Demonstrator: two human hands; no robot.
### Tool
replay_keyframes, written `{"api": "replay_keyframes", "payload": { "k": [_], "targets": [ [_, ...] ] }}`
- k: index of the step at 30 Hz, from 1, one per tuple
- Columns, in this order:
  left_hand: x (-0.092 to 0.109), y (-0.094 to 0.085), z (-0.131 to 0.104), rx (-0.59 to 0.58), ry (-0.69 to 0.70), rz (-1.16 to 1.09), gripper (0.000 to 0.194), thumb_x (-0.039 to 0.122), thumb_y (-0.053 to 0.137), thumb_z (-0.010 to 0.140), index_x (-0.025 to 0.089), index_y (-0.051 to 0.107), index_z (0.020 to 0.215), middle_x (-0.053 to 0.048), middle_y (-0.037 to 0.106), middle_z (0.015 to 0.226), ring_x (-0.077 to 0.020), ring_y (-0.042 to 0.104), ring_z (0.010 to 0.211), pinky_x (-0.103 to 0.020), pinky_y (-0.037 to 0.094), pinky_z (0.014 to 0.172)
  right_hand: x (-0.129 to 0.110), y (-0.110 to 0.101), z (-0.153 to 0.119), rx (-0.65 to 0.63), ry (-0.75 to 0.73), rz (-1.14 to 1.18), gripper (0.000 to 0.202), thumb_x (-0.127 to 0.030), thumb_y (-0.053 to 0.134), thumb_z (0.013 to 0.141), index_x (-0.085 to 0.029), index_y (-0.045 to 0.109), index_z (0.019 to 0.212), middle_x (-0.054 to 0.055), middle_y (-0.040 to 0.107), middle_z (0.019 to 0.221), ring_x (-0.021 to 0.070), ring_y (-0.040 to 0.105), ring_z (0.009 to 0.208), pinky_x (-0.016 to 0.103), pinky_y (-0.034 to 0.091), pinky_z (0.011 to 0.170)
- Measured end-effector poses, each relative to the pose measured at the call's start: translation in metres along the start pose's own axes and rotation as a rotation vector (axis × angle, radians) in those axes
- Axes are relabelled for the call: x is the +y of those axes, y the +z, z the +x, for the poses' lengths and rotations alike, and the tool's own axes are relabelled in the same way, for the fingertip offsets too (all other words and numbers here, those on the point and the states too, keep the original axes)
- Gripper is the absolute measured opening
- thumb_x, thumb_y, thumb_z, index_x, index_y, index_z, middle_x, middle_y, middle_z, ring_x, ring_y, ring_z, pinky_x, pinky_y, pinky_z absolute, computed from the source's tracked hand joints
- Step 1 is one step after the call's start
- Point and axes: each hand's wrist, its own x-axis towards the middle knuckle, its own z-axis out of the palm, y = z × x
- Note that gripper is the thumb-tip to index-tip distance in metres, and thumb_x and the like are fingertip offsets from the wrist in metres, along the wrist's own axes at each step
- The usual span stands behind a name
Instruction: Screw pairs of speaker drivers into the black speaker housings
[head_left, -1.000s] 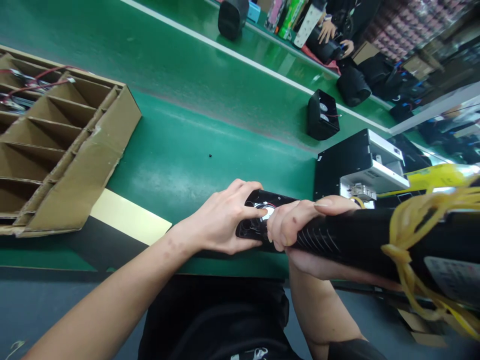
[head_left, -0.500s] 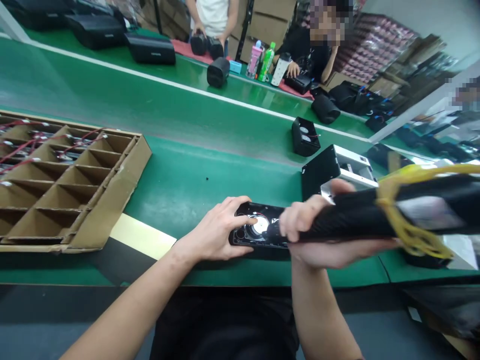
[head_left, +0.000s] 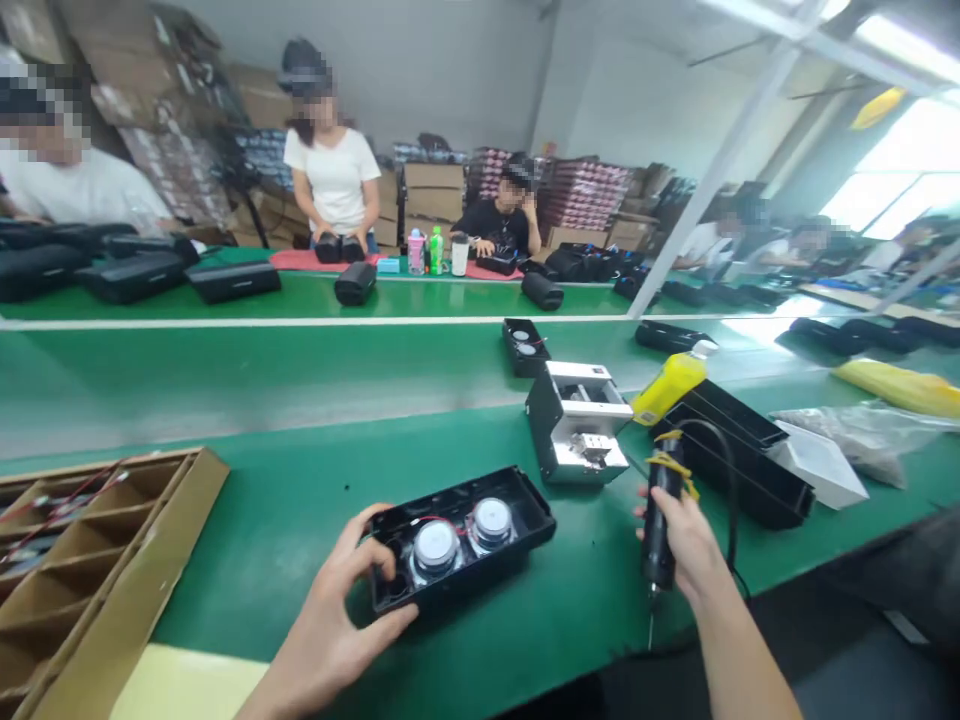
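My left hand (head_left: pixel 349 590) grips the left end of a black speaker housing (head_left: pixel 480 575), fingers over its rim and thumb along the near side. Two round silver speaker drivers with thin red wires sit inside the open housing. To the right, my right hand (head_left: pixel 682 535) is wrapped round a black electric screwdriver (head_left: pixel 658 520), its bit pointing down near the table's front edge. Yellow bands are tied round the tool's upper part. The tool is apart from the housing.
A silver and black machine (head_left: pixel 581 425) stands behind the housing. Black trays (head_left: pixel 742 460), a yellow bottle (head_left: pixel 673 385) and a white box (head_left: pixel 817 465) are at right. A divided cardboard box (head_left: pixel 172 560) lies left. People sit or stand across the bench.
The view has turned up and to the right. The screwdriver has moved away from above the housing to its right and now points down. My left hand still holds the housing, which is now tilted.
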Motion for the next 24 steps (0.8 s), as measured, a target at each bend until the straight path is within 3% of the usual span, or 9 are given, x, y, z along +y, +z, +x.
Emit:
{"api": "replay_keyframes", "payload": {
  "k": [3,5,7,10,12,15,17,20,24],
  "targets": [
    [-0.008,-0.007,0.007,0.186,-0.15,-0.087,0.03,0.049,0.074,0.086,0.025,0.055,0.084,-0.008,0.054,0.16,-0.0303,0.067,0.133,-0.043,0.064,0.1,0.03,-0.007,0.018,0.007,0.083,-0.122,0.032,-0.04,0.073,0.099,-0.016,0.063,0.118,0.001,0.069,0.086,0.0129,0.062,0.059,0.025,0.054,0.051],
    [-0.015,-0.013,0.03,0.356,-0.208,-0.06,0.042,0.062,0.071,0.084,0.025,0.052,0.081,-0.007,0.058,0.153,-0.0283,0.069,0.126,-0.038,0.065,0.094,0.041,-0.006,0.03,0.008,0.1,-0.216,0.032,-0.041,0.067,0.107,-0.015,0.063,0.126,0.001,0.07,0.09,0.0109,0.061,0.06,0.024,0.055,0.055],
    [-0.02,-0.019,0.068,0.501,-0.254,0.027,0.049,0.069,0.073,0.079,0.025,0.053,0.077,-0.008,0.062,0.146,-0.0301,0.067,0.127,-0.041,0.063,0.097,0.045,-0.005,0.044,0.02,0.077,-0.326,0.035,-0.044,0.064,0.109,-0.015,0.064,0.13,0.003,0.071,0.096,0.0124,0.064,0.066,0.027,0.059,0.062],
    [-0.029,-0.021,0.144,0.622,-0.316,0.148,0.041,0.058,0.08,0.082,0.021,0.062,0.079,-0.012,0.064,0.139,-0.0347,0.056,0.144,-0.053,0.051,0.118,0.045,-0.005,0.061,0.055,-0.004,-0.511,0.039,-0.044,0.066,0.108,-0.017,0.065,0.136,0.008,0.072,0.116,0.0208,0.072,0.094,0.041,0.064,0.087],
    [-0.035,-0.017,0.193,0.668,-0.359,0.218,0.035,0.048,0.079,0.092,0.016,0.071,0.105,-0.012,0.065,0.143,-0.0332,0.056,0.143,-0.059,0.049,0.119,0.045,-0.005,0.067,0.058,-0.059,-0.621,0.042,-0.044,0.067,0.107,-0.018,0.064,0.14,0.011,0.07,0.126,0.0263,0.071,0.111,0.05,0.06,0.101],
    [-0.044,-0.007,0.248,0.713,-0.433,0.295,0.043,0.043,0.074,0.101,0.018,0.067,0.135,-0.012,0.064,0.147,-0.0309,0.063,0.134,-0.057,0.055,0.112,0.045,-0.005,0.067,0.025,-0.143,-0.736,0.045,-0.044,0.063,0.108,-0.017,0.062,0.144,0.013,0.068,0.136,0.0307,0.065,0.128,0.057,0.052,0.114],
    [-0.05,0.001,0.269,0.744,-0.484,0.335,0.045,0.043,0.073,0.101,0.019,0.065,0.139,-0.012,0.063,0.149,-0.0307,0.064,0.132,-0.057,0.057,0.11,0.043,-0.005,0.065,0.009,-0.174,-0.794,0.045,-0.044,0.06,0.108,-0.016,0.063,0.142,0.016,0.066,0.139,0.0319,0.064,0.131,0.057,0.05,0.116],
    [-0.056,0.009,0.286,0.78,-0.539,0.377,0.046,0.043,0.073,0.101,0.02,0.064,0.141,-0.013,0.062,0.15,-0.0311,0.064,0.133,-0.057,0.057,0.111,0.035,-0.008,0.065,0.002,-0.158,-0.86,0.045,-0.045,0.053,0.104,-0.015,0.072,0.131,0.019,0.07,0.129,0.0359,0.071,0.116,0.061,0.052,0.11],
    [-0.053,0.01,0.294,0.758,-0.547,0.408,0.047,0.043,0.073,0.101,0.02,0.064,0.142,-0.013,0.062,0.151,-0.0313,0.064,0.133,-0.058,0.057,0.111,-0.002,-0.017,0.059,0.01,-0.157,-0.864,0.043,-0.051,0.058,0.091,-0.017,0.08,0.107,0.018,0.076,0.104,0.042,0.074,0.092,0.071,0.054,0.098]
  ]
}}
